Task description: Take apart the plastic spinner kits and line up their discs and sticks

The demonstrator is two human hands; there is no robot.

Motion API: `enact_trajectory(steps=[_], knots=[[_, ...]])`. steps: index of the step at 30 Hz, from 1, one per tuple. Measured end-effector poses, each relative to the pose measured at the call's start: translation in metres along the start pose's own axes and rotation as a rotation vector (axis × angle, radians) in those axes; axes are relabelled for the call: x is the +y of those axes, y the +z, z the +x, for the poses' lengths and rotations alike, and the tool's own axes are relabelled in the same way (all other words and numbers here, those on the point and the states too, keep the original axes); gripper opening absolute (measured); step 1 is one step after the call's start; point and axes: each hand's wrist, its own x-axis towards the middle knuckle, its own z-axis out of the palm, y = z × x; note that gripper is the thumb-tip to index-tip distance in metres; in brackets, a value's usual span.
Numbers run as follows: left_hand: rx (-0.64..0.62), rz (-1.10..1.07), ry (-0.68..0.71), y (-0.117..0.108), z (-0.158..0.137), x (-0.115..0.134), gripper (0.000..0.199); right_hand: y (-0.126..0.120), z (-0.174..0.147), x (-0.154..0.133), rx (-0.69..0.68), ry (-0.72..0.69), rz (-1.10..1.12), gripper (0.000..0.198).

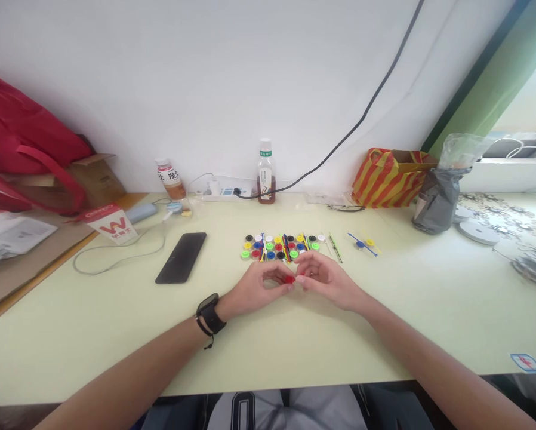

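Note:
My left hand (264, 286) is closed in a pinch on a small red plastic piece (289, 279). Close beside it, my right hand (324, 280) also pinches, with a bit of red (302, 273) showing at its fingertips. Whether the two red bits are one part or two, I cannot tell. Just beyond my fingers lie rows of small round plastic discs (249, 245) in black, white, yellow, green, red and blue. Thin coloured sticks (286, 248) lie among them. To the right are a green and a black stick (335, 247), then a blue stick with discs (361, 244).
A black phone (181, 258) lies left of the discs. Behind stand a tea bottle (265, 173), a power strip (230, 190) and another bottle (172, 180). A striped bag (387, 179) and a grey plastic bag (436, 200) are at the right. A dark cable (362, 116) hangs across the wall.

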Motion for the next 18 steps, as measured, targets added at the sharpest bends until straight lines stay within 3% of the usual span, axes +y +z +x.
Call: enact_trajectory(steps=[7,12,15,18], knots=[[0.166,-0.138,0.015,0.000,0.001,-0.001,0.026,0.001,-0.003,0.000,-0.264,0.179,0.149,0.050],[0.130,-0.052,0.068,0.001,-0.001,0.001,0.021,-0.009,0.000,0.002,-0.071,0.107,0.077,0.040],[0.081,-0.014,0.028,0.003,-0.001,0.000,0.021,-0.012,0.002,0.002,-0.052,0.068,0.096,0.031],[0.112,0.004,-0.020,0.003,0.001,-0.004,0.025,-0.013,0.002,0.001,-0.037,0.061,0.095,0.030]])
